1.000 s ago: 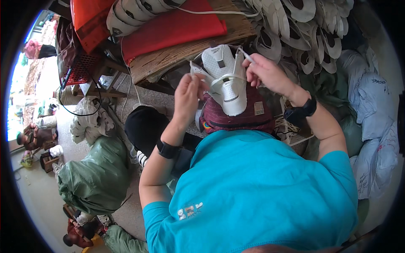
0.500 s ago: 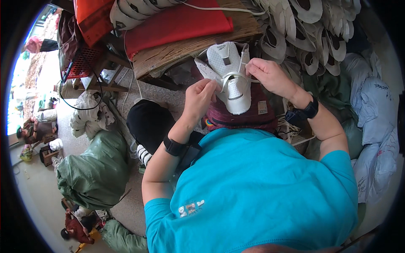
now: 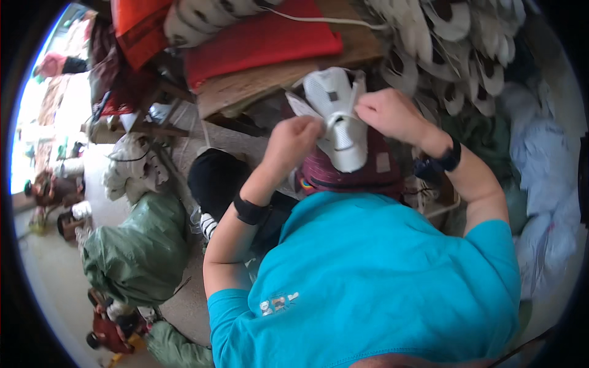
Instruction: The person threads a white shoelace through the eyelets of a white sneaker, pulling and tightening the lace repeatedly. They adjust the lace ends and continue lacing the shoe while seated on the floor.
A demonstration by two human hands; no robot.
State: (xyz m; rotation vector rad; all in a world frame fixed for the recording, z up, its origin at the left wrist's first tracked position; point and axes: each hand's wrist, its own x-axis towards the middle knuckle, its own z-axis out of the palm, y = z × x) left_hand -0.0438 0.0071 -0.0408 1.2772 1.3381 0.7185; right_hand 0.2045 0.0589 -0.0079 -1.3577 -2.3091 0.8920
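A white shoe upper (image 3: 346,150) lies over the maroon cloth (image 3: 343,179) on my lap, its mesh tongue (image 3: 325,86) pointing away from me. A white lace (image 3: 338,115) crosses the upper below the tongue. My left hand (image 3: 294,142) is at the left side of the upper, fingers pinched on the lace. On the opposite side my right hand (image 3: 391,115) is closed too, thumb and forefinger pinched on the lace. Motion blur hides the exact ends of the lace in my fingers.
Ahead stands a wooden table (image 3: 245,92) bearing a red cloth (image 3: 270,46) and a stack of white uppers (image 3: 205,21). More pale uppers (image 3: 457,43) hang at the far right. Light sacks (image 3: 546,165) line the right side; a green sack (image 3: 138,251) sits left. Other people sit further left.
The view has shifted slightly and blurred. My left hand has moved a little right and down beside the upper; both hands stay pinched on the lace.
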